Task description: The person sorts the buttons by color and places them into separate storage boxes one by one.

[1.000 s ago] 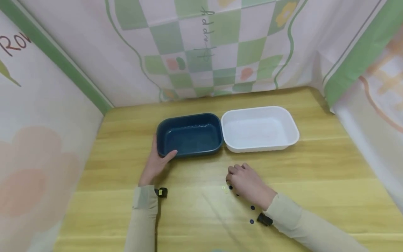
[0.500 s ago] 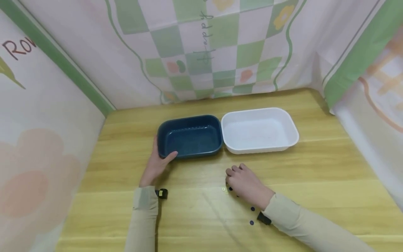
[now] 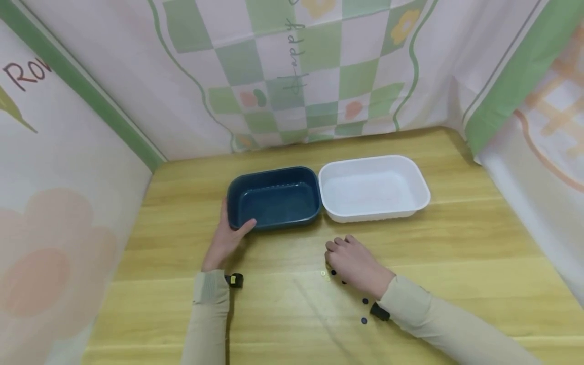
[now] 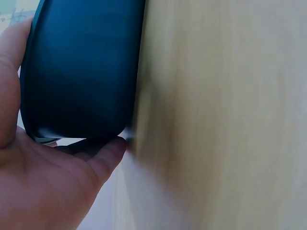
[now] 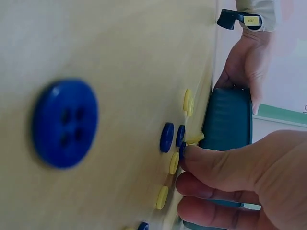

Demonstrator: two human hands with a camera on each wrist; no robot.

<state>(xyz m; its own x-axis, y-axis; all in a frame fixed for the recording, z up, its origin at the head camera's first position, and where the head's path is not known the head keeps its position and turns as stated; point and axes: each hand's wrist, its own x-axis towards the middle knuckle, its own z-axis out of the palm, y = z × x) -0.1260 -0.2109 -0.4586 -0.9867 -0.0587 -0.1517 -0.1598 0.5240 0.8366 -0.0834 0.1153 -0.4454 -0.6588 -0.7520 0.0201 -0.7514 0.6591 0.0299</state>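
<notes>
My left hand [image 3: 224, 238] grips the near left corner of the dark blue tray [image 3: 278, 200], thumb over the rim and fingers along the outer wall. In the left wrist view, the tray's end wall [image 4: 86, 67] sits in that hand [image 4: 43, 182]. My right hand [image 3: 358, 266] is low over the table, fingers curled, among small buttons. In the right wrist view, its thumb tip [image 5: 192, 155] is right at a blue button [image 5: 182, 150], with a tilted yellow button [image 5: 195, 139] beside it. The index fingertip is hidden; I cannot tell whether a button is pinched.
A white tray [image 3: 374, 190] stands against the blue one's right side. Loose blue and yellow buttons lie around the right hand, including one large in the foreground, a blue four-hole button [image 5: 64, 123]. Printed curtains [image 3: 301, 76] bound the wooden table [image 3: 159, 228].
The right hand has shifted very slightly left, staying at the same group of buttons. The left hand keeps its grip on the blue tray. The head view has moved a little.
</notes>
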